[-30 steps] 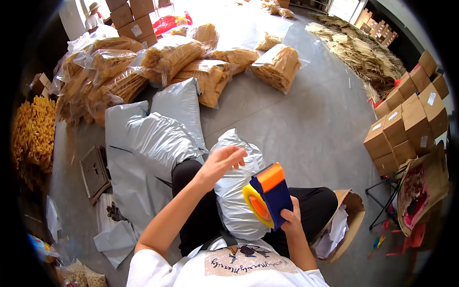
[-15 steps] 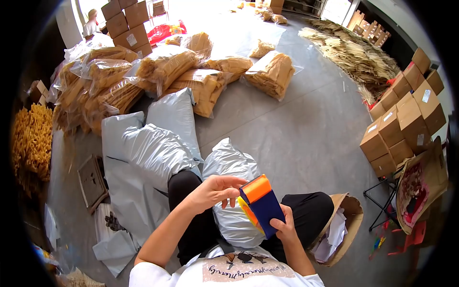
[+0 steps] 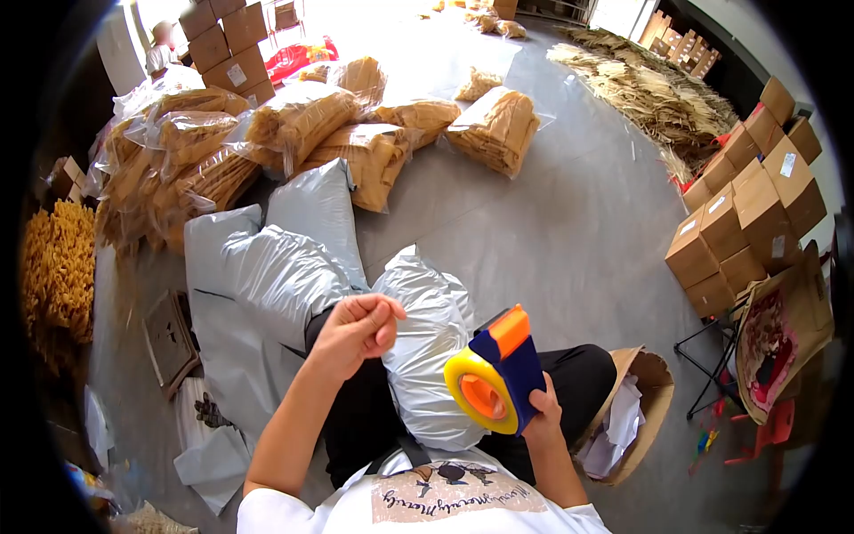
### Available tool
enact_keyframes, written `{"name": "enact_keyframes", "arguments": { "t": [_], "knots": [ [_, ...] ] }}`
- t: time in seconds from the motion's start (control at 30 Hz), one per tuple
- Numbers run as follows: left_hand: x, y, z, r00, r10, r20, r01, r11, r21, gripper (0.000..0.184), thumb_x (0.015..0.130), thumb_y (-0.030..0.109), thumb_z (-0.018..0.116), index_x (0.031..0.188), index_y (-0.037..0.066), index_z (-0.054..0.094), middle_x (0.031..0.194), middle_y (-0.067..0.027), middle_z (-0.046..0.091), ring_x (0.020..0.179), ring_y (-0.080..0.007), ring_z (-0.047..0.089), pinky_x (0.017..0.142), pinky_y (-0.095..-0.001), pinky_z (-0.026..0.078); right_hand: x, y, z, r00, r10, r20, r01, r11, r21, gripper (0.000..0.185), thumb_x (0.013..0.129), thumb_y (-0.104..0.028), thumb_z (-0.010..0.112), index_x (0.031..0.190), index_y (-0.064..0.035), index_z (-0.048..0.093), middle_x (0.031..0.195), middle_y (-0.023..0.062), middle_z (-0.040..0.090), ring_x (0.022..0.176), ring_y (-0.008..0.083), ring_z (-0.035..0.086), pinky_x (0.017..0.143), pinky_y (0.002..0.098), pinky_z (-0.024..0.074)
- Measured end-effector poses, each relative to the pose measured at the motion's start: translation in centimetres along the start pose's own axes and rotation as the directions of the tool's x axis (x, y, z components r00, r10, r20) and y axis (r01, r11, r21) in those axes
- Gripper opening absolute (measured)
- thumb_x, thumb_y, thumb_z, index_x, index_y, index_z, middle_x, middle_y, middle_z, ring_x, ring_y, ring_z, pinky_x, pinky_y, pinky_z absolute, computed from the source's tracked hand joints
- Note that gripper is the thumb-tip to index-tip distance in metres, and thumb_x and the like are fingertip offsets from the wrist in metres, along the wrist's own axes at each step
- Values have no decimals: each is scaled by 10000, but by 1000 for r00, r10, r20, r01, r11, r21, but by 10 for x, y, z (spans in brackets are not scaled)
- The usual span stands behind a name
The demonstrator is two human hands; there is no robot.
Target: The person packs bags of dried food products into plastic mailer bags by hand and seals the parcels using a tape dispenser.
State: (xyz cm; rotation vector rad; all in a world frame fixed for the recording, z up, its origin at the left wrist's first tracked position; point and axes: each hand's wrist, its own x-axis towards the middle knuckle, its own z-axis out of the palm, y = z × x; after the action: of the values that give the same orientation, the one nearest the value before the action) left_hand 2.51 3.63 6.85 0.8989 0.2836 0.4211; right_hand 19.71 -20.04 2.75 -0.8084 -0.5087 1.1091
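Note:
My right hand [image 3: 541, 409] grips the dark blue handle of a packing tape dispenser [image 3: 523, 369] with an orange top and a yellow tape roll facing left. My left hand [image 3: 360, 329] is closed in a pinch, apart from the dispenser; what is between its fingers, if anything, is too small to make out. A stuffed silver mailing bag [image 3: 427, 383] lies between my legs, below and between both hands. More filled silver mailing bags [image 3: 280, 267] lie beyond my left hand, against my leg.
Clear bags of brown material [image 3: 356, 160] are heaped ahead. Stacked cardboard boxes [image 3: 747, 218] stand right. An open carton with white paper [image 3: 654, 400] sits by my right knee. A yellow bundle [image 3: 58, 276] stands far left. Another person [image 3: 163, 49] is at the back left.
My left hand has moved away from the dispenser, leftward and up, and its fingers have closed. The dispenser has turned in my right hand, so its yellow roll now shows.

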Motion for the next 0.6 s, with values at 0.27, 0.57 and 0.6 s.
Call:
{"name": "enact_keyframes", "arguments": {
  "t": [0.27, 0.57, 0.6],
  "knots": [
    [-73, 35, -89, 618, 542, -570, -214, 813, 542, 254, 930, 220, 533, 1016, -2, 621, 830, -93, 661, 626, -119, 604, 488, -178, 391, -6, -1, 4, 993, -5, -121, 27, 983, 179, 627, 754, -377, 639, 1140, 98, 504, 867, 169, 650, 697, 203, 646, 669, 268, 515],
    [-332, -84, -241, 452, -74, -889, 820, -358, 447, 529, 733, 163, 699, 1205, 53, 484, 1150, -184, 533, 874, -304, 625, 688, -391, 505, -3, -6, 7, 998, -24, -50, 31, 988, 150, 608, 738, -354, 665, 1096, 118, 530, 880, 169, 653, 711, 204, 652, 671, 264, 515],
    [-322, -73, -216, 413, -75, -908, 837, -363, 411, 440, 726, 169, 700, 1118, 42, 544, 1051, -193, 571, 832, -319, 627, 677, -402, 501, -2, -6, 7, 999, -27, -39, 31, 994, 106, 596, 733, -345, 674, 1077, 124, 541, 877, 167, 654, 713, 199, 653, 670, 262, 514]
  ]
}}
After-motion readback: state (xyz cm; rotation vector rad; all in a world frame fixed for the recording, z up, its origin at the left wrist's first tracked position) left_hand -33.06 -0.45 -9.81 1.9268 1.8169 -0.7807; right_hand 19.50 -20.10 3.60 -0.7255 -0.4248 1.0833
